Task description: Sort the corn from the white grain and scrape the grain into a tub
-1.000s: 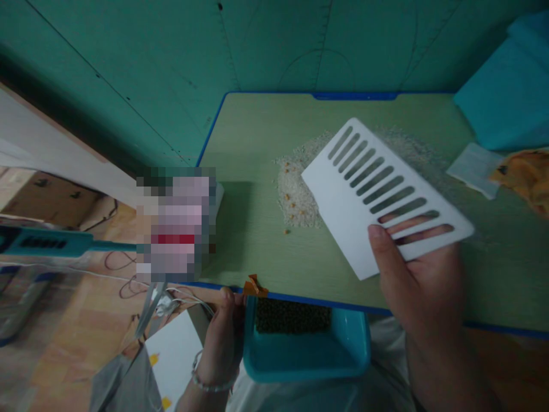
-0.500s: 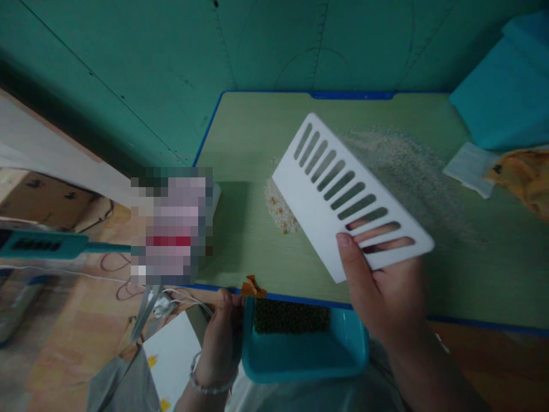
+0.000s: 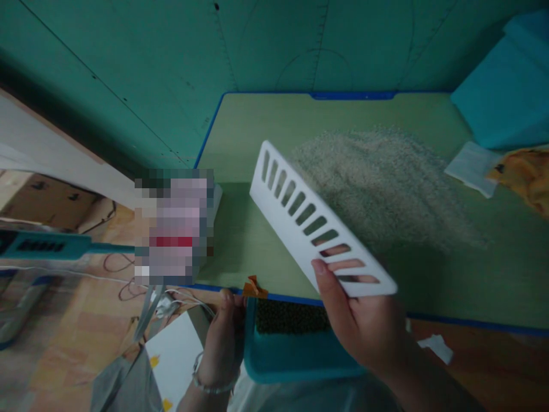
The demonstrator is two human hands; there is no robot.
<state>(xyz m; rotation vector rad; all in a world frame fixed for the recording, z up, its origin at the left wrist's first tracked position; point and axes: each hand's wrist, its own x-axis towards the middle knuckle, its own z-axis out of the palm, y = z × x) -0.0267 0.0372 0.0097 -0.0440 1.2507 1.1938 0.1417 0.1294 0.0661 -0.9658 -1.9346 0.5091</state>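
Right hand grips the scraper over the table, long axis slanting toward the far left corner, grain rightward; left hand, grasp unclear, beside the bin, front edge.

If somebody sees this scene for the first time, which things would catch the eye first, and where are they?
Probably the white slotted plate first, tilted near the middle, in the right hand. Behind it and to its right, pale grains spread over the green table. Below the table's near edge sits a teal tub with small dark grains.
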